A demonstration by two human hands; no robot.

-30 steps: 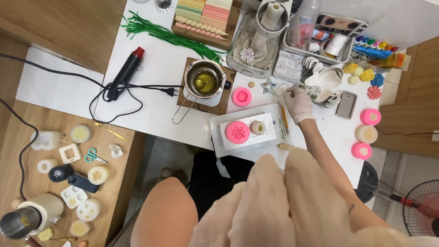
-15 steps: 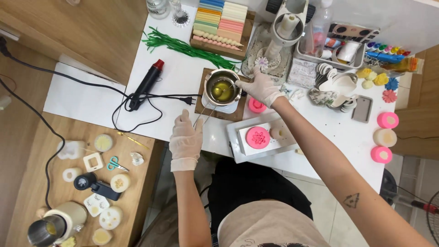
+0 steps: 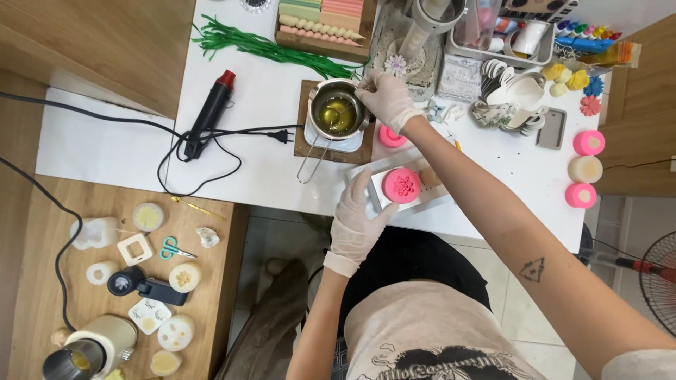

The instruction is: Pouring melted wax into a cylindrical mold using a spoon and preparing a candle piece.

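A person in a pale printed shirt, seen from above, stands at a white bench [image 3: 282,162]. Both hands wear thin whitish gloves.

Nearest the body, the left hand [image 3: 355,222] lies with fingers spread and released, flat against the near-left corner of a small grey tray [image 3: 377,193] at the bench edge, grasping nothing. On the tray sits a round pink candle [image 3: 402,186] with a flower moulded on top.

Further out, the right arm reaches across the tray. The right hand [image 3: 384,98] has its fingers pinched together at the far rim of a small metal melting pot [image 3: 338,112]; whether they grip something thin cannot be told. The pot holds yellow liquid wax and rests on a small white heater on a brown mat, its wire handle pointing back toward the person. A second pink candle [image 3: 391,136] lies just right of the mat.

To the left on the bench lies a black heat gun [image 3: 208,112] with a red tip and a looped cord. Beyond it are green strips [image 3: 260,49] and a box of coloured wax sheets [image 3: 322,17].
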